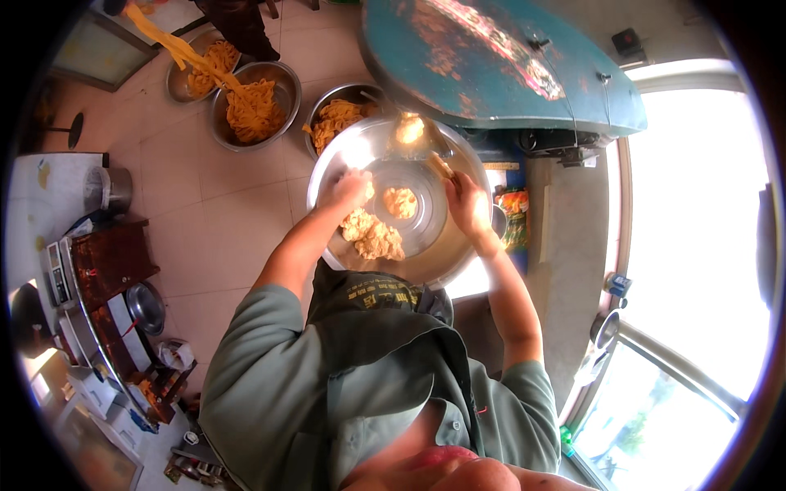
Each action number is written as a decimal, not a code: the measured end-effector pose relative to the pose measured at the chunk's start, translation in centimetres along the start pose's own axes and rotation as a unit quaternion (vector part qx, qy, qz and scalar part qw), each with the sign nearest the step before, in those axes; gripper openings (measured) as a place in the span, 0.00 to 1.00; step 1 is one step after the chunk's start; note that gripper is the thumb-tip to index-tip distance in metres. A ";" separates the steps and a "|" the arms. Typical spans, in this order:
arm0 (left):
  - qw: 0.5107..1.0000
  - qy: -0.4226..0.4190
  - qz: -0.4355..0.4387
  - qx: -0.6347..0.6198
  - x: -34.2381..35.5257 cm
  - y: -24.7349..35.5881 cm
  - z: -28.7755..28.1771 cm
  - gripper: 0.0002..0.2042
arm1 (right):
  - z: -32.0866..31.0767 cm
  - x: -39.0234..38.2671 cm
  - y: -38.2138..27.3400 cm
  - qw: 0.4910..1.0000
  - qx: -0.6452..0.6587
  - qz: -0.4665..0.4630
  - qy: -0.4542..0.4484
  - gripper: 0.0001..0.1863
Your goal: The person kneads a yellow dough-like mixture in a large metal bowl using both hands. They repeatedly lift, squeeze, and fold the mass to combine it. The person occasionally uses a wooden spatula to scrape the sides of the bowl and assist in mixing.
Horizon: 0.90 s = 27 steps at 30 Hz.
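Note:
My left hand (350,190) is closed over a pale piece of dough at the left inside of a large steel bowl (321,237); its grip is partly hidden. Clumps of dough (370,237) and a smaller lump (399,202) lie in the bowl. My right hand (463,196), at the bowl's right side, is closed on a light tan stick-like piece (440,164), too unclear to name. Beyond it, another lump (409,129) sits at the far edge, against metal below the teal machine.
The worn teal machine (491,65) overhangs the bowl. Steel bowls (288,124) of orange noodle strands (250,106) stand upper left, with a dark-clad person's part (237,29) beside them. A cluttered cabinet (110,262) lines the left; a bright window (688,204) is right.

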<state>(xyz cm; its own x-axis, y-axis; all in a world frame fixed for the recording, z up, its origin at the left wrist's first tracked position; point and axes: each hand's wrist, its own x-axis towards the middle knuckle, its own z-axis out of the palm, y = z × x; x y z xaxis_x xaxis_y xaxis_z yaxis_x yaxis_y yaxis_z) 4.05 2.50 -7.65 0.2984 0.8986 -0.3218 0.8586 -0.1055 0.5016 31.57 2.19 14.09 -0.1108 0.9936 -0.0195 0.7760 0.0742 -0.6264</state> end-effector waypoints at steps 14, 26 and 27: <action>0.983 0.069 0.102 -0.135 -4.9 -1.8 -0.3 0.35 | 5.6 9.5 -5.6 0.981 -0.189 -0.046 -0.002 0.17; 0.989 0.095 0.109 -0.046 -7.2 1.2 -3.6 0.15 | 6.1 9.4 -1.2 0.984 -0.164 -0.063 0.028 0.21; 0.991 0.064 0.038 -0.109 -7.1 1.6 -3.2 0.14 | 6.1 8.9 -1.2 0.985 -0.143 -0.088 0.044 0.21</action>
<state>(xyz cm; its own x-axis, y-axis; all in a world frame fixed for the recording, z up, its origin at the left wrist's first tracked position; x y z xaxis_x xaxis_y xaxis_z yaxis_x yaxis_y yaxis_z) 1.94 -2.67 -1.98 0.2914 0.9399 -0.1780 0.7210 -0.0936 0.6866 25.88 10.42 9.94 -0.2150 0.9658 0.1450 0.8939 0.2545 -0.3691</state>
